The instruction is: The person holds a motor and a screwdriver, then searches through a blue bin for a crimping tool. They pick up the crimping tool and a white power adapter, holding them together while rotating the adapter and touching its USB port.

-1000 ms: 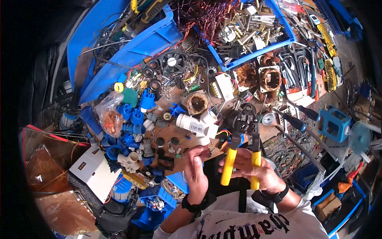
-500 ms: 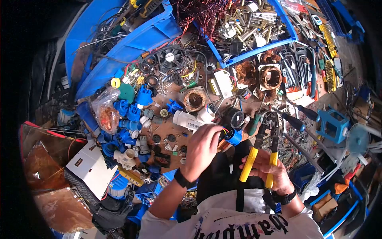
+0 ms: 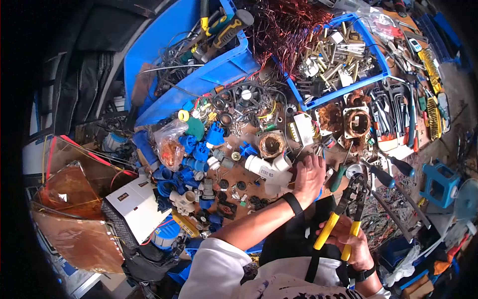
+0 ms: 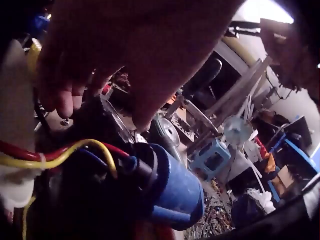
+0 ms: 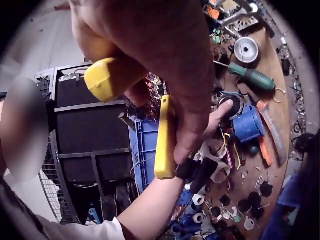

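While pliers (image 3: 357,192) stay held, the left hand (image 3: 308,177) has moved — forward.

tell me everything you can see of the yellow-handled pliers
The pliers have dark, metallic-looking arms with a notched head and two smooth yellow grips that look like plastic or rubber. The grips are spread apart. The tool is tilted, its head pointing away from the person, to the right of the green screwdriver handle. The right hand holds it; whether the jaws meet is too small to tell.
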A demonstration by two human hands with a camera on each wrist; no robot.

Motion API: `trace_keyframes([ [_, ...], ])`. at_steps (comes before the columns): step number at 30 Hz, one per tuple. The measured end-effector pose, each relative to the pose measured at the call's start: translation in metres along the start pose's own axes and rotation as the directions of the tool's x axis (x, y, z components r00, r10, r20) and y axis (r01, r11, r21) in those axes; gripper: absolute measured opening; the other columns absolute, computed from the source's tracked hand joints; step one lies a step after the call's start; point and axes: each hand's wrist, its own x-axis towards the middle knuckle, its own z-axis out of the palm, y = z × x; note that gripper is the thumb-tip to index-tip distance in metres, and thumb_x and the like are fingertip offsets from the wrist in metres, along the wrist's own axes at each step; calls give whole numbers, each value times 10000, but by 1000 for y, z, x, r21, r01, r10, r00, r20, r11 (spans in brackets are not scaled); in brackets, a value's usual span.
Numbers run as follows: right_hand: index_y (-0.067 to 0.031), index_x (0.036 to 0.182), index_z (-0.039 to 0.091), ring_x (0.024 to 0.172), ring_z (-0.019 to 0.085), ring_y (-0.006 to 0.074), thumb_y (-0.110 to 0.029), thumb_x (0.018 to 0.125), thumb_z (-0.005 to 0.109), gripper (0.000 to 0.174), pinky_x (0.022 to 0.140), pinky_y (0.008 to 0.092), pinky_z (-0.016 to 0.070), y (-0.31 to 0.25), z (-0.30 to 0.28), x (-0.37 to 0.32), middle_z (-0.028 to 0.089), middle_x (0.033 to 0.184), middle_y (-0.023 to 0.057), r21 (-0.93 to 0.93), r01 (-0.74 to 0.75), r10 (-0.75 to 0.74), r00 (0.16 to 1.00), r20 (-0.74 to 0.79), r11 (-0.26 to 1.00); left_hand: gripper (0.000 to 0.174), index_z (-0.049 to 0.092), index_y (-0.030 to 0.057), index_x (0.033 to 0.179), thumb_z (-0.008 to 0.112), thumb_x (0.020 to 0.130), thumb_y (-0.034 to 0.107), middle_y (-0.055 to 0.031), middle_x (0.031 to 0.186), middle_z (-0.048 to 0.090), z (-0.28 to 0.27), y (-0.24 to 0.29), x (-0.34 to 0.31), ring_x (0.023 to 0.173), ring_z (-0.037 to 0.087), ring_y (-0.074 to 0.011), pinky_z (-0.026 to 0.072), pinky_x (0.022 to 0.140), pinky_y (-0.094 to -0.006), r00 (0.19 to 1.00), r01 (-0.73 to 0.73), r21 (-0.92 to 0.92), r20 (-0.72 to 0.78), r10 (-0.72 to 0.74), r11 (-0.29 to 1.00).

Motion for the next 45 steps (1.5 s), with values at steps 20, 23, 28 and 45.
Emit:
trace_keyframes([
  [20, -11, 1313, 399, 1140, 528, 434, -20, 714, 511, 610, 953, 543, 444, 3, -11, -22, 507, 1248, 277, 57, 18, -24, 993, 119, 998, 749, 473, -25, 1149, 816, 592, 340, -161, 1023, 519, -73, -23, -5, 955, 563, -277, 525, 760, -337, 994, 14, -310, -98, -47, 951],
  [23, 29, 1280, 425, 1080, 570, 424, -94, 699, 550, 606, 940, 511, 458, 1, -5, -26, 537, 1208, 285, 46, 55, -60, 992, 108, 997, 695, 443, 7, 1228, 781, 684, 278, -160, 1055, 553, -117, -46, -28, 919, 609, -285, 539, 775, -344, 947, -6, -595, -261, -187, 804],
  [28, 12, 1346, 339, 1166, 518, 419, -47, 762, 529, 617, 977, 518, 432, -11, 5, -43, 490, 1277, 271, 2, 39, -37, 947, 320, 999, 423, 501, 58, 1175, 644, 850, 287, -108, 1039, 627, -152, -84, -91, 902, 630, -199, 549, 724, -360, 817, -116, -993, -84, -571, -19],
  [45, 6, 1391, 302, 1200, 506, 369, -57, 760, 504, 666, 996, 467, 424, -30, 91, -95, 491, 1293, 254, -477, 81, 227, 802, 553, 875, 530, 561, 47, 1152, 497, 869, 490, -169, 1079, 607, -254, -81, -285, 826, 602, -305, 525, 668, -387, 725, -589, -407, 117, -679, -698],
])
